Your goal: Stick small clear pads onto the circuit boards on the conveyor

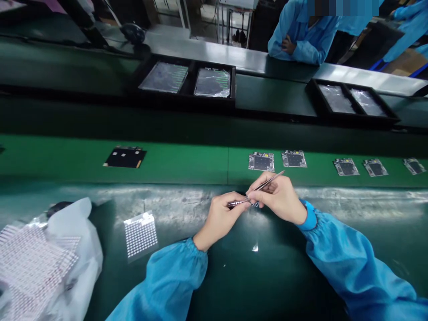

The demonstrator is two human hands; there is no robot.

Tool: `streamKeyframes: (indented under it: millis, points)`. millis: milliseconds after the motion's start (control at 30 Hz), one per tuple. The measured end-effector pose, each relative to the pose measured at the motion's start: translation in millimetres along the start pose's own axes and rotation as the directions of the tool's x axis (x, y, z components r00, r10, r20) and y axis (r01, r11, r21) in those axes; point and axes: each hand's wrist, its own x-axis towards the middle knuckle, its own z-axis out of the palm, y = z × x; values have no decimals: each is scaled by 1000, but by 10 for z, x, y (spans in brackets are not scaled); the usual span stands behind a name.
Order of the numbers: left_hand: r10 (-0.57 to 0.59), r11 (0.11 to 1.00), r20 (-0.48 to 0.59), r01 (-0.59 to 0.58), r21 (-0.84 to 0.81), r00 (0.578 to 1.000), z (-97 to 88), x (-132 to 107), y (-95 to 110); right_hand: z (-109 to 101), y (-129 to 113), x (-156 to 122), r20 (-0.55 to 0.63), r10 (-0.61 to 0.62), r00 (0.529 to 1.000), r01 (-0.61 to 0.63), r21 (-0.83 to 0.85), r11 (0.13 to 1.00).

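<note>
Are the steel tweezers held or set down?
Held: the tweezers are gripped in the right hand, raised above the dark green mat.

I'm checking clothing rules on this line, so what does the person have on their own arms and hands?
Both arms are covered by loose, slightly shiny blue sleeves, the left sleeve and the right sleeve, each gathered into a snug cuff at the wrist. The left hand and the right hand are bare, with no gloves.
</note>
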Motion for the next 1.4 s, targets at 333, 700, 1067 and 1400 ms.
streamKeyframes:
  millis: [333,700,1067,1400]
  points:
    - [-2,1000,-3,2,18,1000,1,-1,5,21,41,-1,3,16,1000,-16,-20,1000]
    - [44,998,-6,-44,39,999,-21,20,-20,-477,135,381,-316,-154,936,144,-55,988]
    - [96,994,-13,-95,49,995,-37,31,-45,-977,570,1084,-497,21,867,-58,-60,996]
    - [93,994,-20,-91,54,995,-43,36,-25,-1057,603,1052,-497,30,867,-80,-79,994]
